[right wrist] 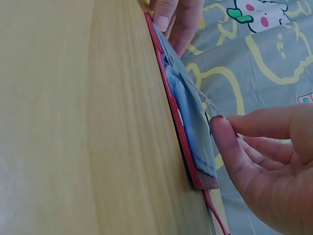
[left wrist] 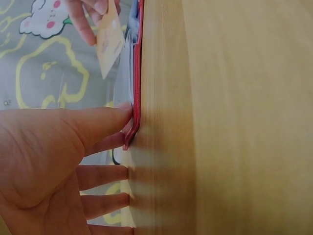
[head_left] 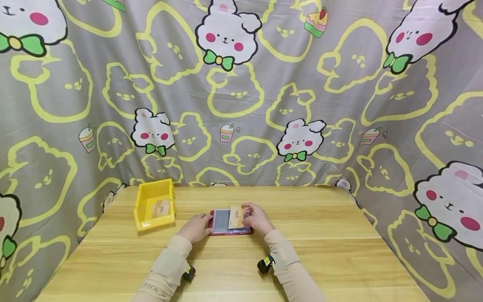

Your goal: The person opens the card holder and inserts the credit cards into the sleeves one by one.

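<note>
A red card holder (head_left: 220,222) lies open on the table, its clear plastic sleeves (right wrist: 195,134) facing up. My left hand (head_left: 196,227) is at its left edge. In the left wrist view the thumb of that hand (left wrist: 54,156) presses on the sleeves near the cover's corner, and the other fingers extend straight to the tabletop. Over the right part of the holder, my right hand (head_left: 257,218) pinches a yellow and white card (head_left: 236,217) between thumb and fingers. The card stands tilted; whether its lower edge is inside a sleeve I cannot tell.
At the back left of the wooden table (head_left: 320,251) stands a yellow bin (head_left: 143,221), with a similar card (head_left: 161,208) inside. A grey curtain (head_left: 249,92) with rabbit prints hangs behind the table and along both sides.
</note>
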`<action>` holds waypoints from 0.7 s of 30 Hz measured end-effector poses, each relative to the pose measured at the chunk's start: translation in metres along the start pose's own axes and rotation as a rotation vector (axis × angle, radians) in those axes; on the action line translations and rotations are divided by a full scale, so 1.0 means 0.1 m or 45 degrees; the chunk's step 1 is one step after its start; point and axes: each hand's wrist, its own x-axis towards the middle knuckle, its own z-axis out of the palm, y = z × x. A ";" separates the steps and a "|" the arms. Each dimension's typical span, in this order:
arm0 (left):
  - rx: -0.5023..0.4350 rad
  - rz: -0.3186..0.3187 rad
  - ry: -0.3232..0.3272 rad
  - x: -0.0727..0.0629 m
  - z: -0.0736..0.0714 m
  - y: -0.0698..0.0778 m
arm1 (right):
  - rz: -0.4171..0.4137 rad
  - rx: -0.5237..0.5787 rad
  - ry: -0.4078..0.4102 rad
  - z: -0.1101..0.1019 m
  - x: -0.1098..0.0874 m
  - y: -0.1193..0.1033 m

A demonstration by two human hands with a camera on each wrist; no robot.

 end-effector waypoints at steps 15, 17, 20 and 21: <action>0.016 -0.013 0.002 0.00 -0.03 0.01 | 0.067 -0.064 0.018 0.13 -0.03 -0.10; 0.017 -0.003 0.012 0.00 -0.03 0.01 | 0.080 -0.037 0.001 0.15 -0.03 -0.12; 0.014 0.001 0.017 0.00 -0.03 0.00 | 0.079 -0.078 -0.012 0.17 -0.03 -0.14; 0.015 0.009 0.022 0.00 -0.02 0.00 | 0.075 -0.096 -0.016 0.18 -0.03 -0.15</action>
